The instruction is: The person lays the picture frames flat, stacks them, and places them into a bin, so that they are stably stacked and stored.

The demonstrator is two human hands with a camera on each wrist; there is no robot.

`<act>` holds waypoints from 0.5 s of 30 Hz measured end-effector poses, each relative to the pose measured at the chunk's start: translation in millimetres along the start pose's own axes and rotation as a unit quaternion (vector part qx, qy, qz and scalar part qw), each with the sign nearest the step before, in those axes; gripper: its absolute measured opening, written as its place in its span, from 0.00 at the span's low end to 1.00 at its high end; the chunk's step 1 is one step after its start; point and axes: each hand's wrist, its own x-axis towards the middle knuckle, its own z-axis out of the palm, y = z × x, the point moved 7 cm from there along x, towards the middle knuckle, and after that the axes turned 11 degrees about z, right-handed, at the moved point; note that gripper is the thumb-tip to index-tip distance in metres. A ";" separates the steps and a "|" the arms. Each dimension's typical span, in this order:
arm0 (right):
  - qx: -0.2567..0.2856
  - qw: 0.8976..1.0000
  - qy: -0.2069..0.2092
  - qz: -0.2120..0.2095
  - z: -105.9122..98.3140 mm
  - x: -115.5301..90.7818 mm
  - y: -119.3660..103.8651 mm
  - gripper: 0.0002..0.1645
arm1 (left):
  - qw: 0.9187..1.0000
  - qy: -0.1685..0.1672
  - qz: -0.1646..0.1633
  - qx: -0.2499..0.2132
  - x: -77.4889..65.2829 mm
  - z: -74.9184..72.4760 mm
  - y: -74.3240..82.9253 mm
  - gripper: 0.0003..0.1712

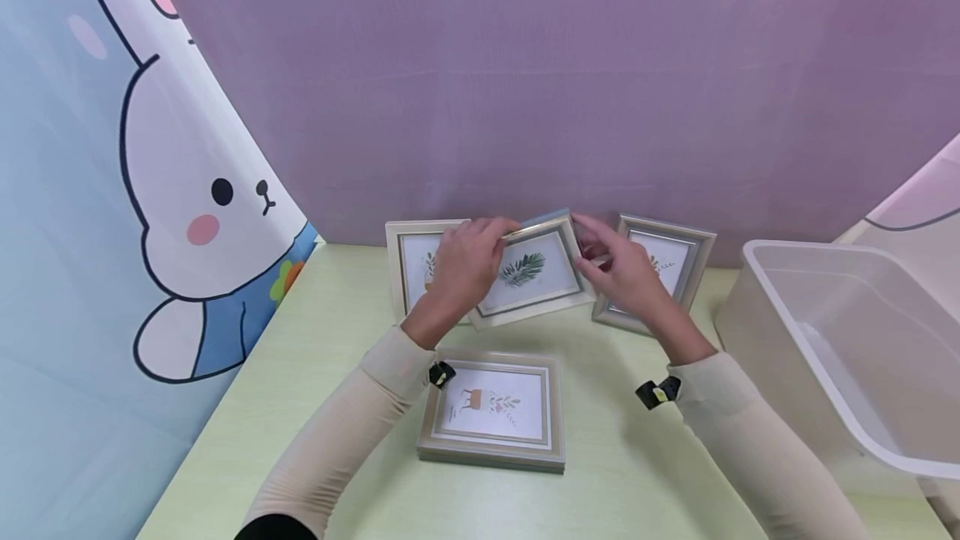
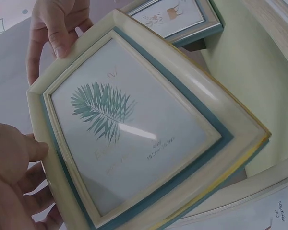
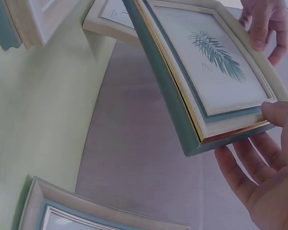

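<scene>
A cream picture frame with a green palm leaf print is held tilted between both hands near the purple backdrop. My left hand grips its upper left edge, thumb on the front in the right wrist view. At its right edge, my right hand pinches it, with the thumb on the front and the fingers behind. Partly behind the left hand stands a cream frame. A silver-grey frame leans behind the right hand.
Nearer on the pale green table lies a stack of frames, a plant print on top. A white plastic bin stands at the right. The purple backdrop rises behind, and a rabbit-print cloth hangs at the left.
</scene>
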 end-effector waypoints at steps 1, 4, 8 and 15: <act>-0.001 1.000 0.002 -0.002 0.2 -0.8 0.1 0.42 | 1.000 -0.005 0.002 0.000 0.1 -0.2 0.9 0.14; -0.003 1.000 0.012 -0.009 0.2 -3.4 1.1 0.43 | 1.000 -0.010 0.013 0.009 0.6 -1.0 4.1 0.15; -0.005 0.999 0.028 -0.020 -0.4 -6.9 3.4 0.45 | 0.999 0.002 0.036 0.030 1.3 -3.0 8.7 0.15; 0.045 0.998 0.029 -0.025 5.4 -14.6 9.2 0.50 | 0.993 0.025 0.079 0.080 1.0 -7.4 19.4 0.18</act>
